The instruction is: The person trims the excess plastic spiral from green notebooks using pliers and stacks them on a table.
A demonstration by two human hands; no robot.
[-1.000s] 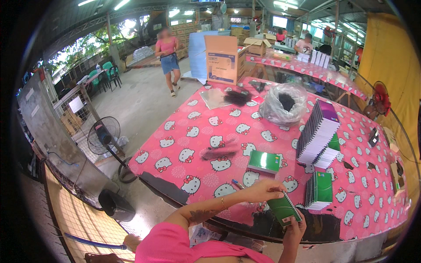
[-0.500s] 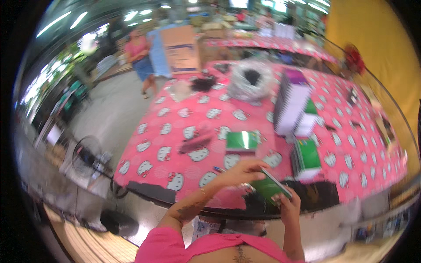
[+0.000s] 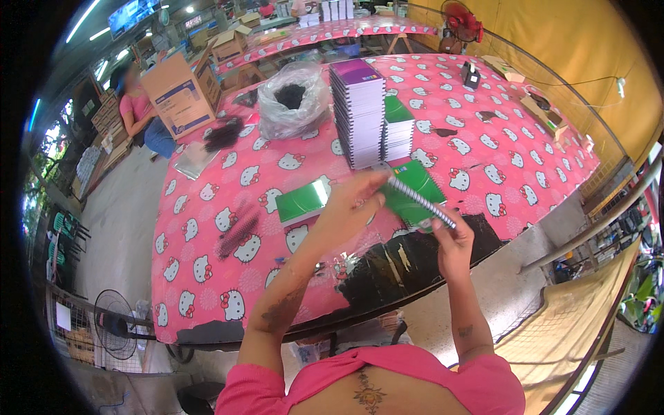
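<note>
A green spiral notebook [image 3: 400,206] is held tilted above the table, its coil running from upper left to lower right. My right hand [image 3: 454,238] pinches the coil's lower end. At the upper end are the curled, slightly blurred fingers of my left hand [image 3: 354,205], closed at the coil. Just behind, partly covered, lies another green notebook [image 3: 423,181]. Left of my left hand sits a separate green notebook [image 3: 302,200]. Beyond my hands rises a tall stack of notebooks [image 3: 358,117] with a purple cover on top, beside a shorter green-topped stack [image 3: 399,131].
A pink patterned cloth [image 3: 207,242] covers the table, with a bare black patch [image 3: 373,280] at its front edge. Farther back stand a clear plastic bag [image 3: 294,104] with dark contents and a cardboard box [image 3: 181,97]. A person [image 3: 138,111] is near the box. A floor fan [image 3: 114,324] stands left.
The view has swung right and the picture is sharper. Both hands still have the green notebook, now raised in front of the green notebook by the stacks.
</note>
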